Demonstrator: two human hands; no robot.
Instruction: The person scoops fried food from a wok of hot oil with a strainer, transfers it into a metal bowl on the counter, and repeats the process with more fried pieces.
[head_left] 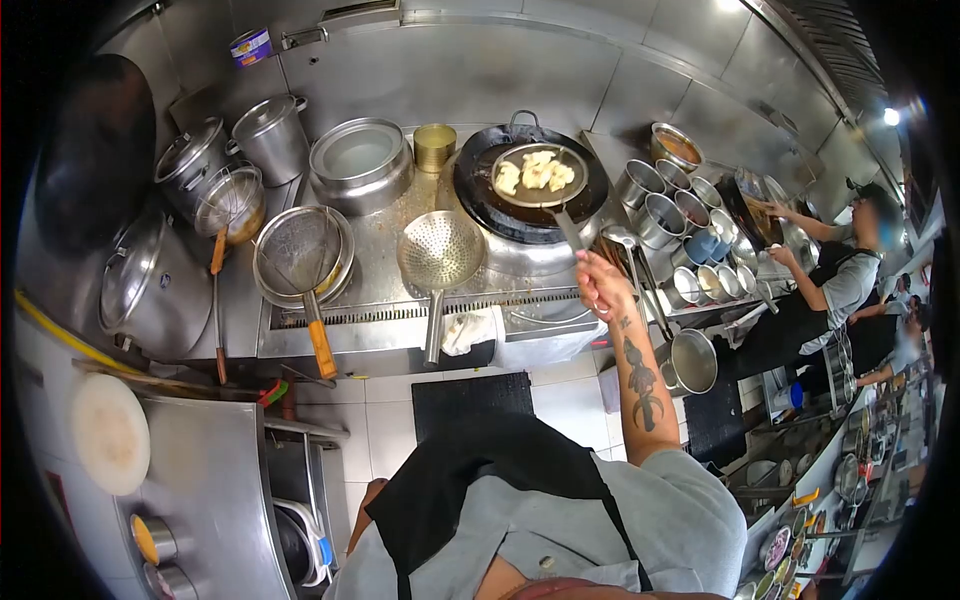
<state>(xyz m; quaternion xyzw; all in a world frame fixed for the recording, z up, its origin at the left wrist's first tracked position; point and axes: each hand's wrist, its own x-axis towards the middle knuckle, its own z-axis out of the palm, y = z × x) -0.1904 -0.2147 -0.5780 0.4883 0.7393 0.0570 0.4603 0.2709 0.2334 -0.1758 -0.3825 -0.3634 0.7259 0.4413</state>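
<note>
My right hand (604,285) is closed round the metal handle of a wide skimmer (568,228). Several pale yellowish-white food pieces (543,173) lie on its round head. Beneath the skimmer is a black wok (476,205) with a loop handle at its far side, set on the steel range. My left hand does not show; only a bit of that arm appears beside my black apron (470,460). Left of the wok, a perforated strainer ladle (440,250) rests on the range with its handle toward me.
Left stand lidded pots (270,125), a wide metal basin (360,165) and wire strainers (300,250). Metal containers (662,220) crowd the range's right side. A saucepan (693,360) juts out near my right forearm. Farther right, a co-worker (850,270) handles another wok.
</note>
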